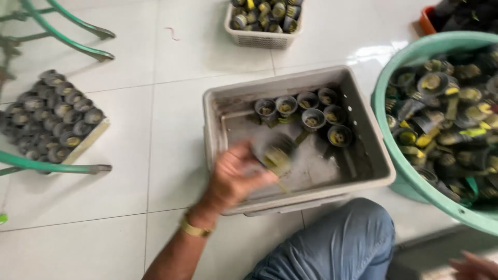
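My left hand (233,179), with a gold bracelet on the wrist, reaches over the near edge of a grey plastic tub (218,111). It is shut on a small round dark cup with a yellow strip (275,153), which is blurred by motion. Several like cups (311,119) stand upright in a cluster at the tub's far side. Only the fingers of my right hand (474,267) show, at the bottom right corner; they are blurred and I cannot tell whether they hold anything.
A big green basin (410,57) heaped with the same dark and yellow pieces stands at the right. A white basket (262,36) of them is at the top. More cups sit on a board (52,116) at left, among green chair legs (67,39). My blue-trousered knee (342,243) is below the tub.
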